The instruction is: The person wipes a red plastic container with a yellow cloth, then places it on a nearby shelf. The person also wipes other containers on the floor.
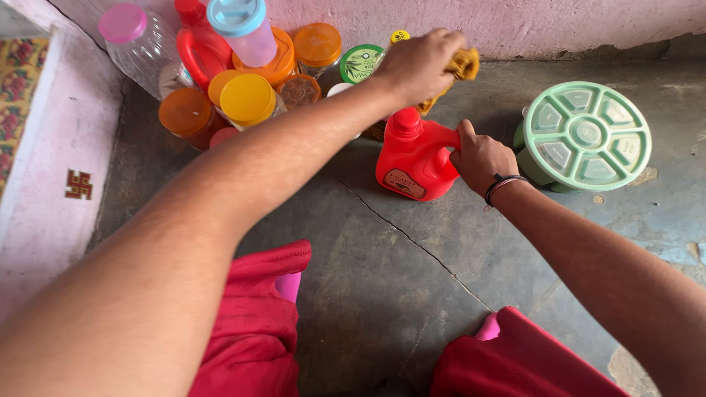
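From the head camera, the right hand is clenched round the handle of a red jug, which stands upright on the cracked grey floor just in front of the wall. The left hand reaches past it, closed on a yellow cloth held above and behind the jug's red cap. As far as can be judged, the jug is steadied and the cloth is near its top but not on it; whether any wiping is done cannot be told. To the left a tight cluster of jars with orange and yellow lids, a clear bottle with a pink cap and a second red jug crowd the corner, close under the left arm. To the right stands a green round container, near the right wrist.
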